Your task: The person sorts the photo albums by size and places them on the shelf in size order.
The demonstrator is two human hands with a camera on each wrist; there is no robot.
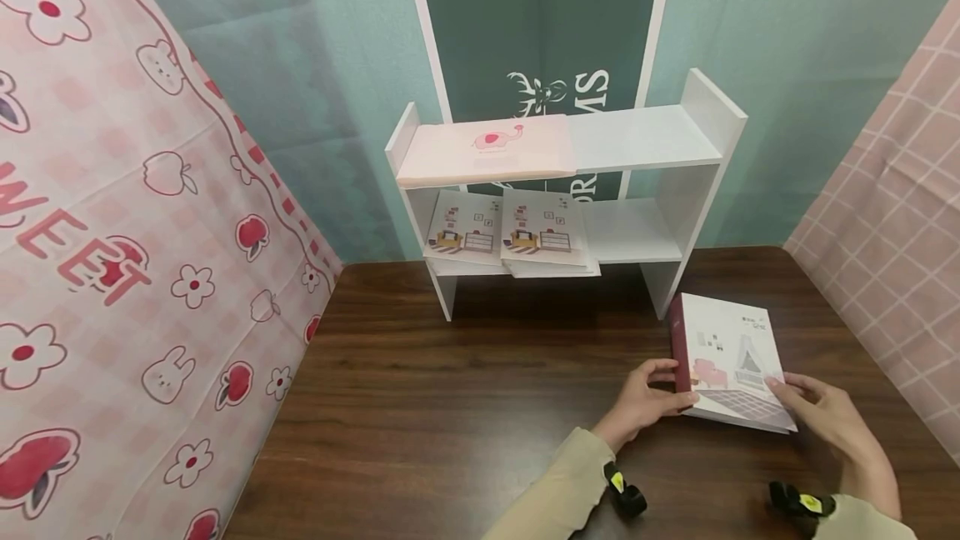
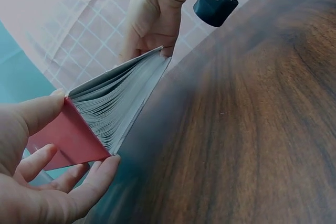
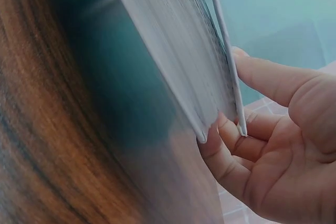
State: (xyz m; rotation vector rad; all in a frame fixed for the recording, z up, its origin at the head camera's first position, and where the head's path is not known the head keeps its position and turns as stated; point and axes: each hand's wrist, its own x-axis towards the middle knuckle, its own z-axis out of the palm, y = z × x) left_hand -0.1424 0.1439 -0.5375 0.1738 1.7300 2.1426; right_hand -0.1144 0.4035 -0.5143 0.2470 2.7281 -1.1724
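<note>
A thick photo album (image 1: 731, 348) with a pale illustrated cover and dark red spine is at the right of the table, just in front of the shelf's right leg. My left hand (image 1: 647, 402) grips its spine side, thumb on the front cover edge and fingertips on the red spine (image 2: 68, 135) and lower edge. On the opposite side my right hand (image 1: 825, 417) holds the album, its thumb on the front cover and curled fingers among the page edges and at the back cover (image 3: 157, 59). The left wrist view shows the pages fanned slightly between the covers.
A white two-tier shelf (image 1: 633, 232) stands at the back of the brown wooden table (image 1: 375, 407). Two piles of similar albums, left (image 1: 465, 227) and middle (image 1: 543, 227), lie on its lower tier. A pink elephant-print item (image 1: 487, 148) covers the upper tier's left part. Patterned cloths hang on both sides.
</note>
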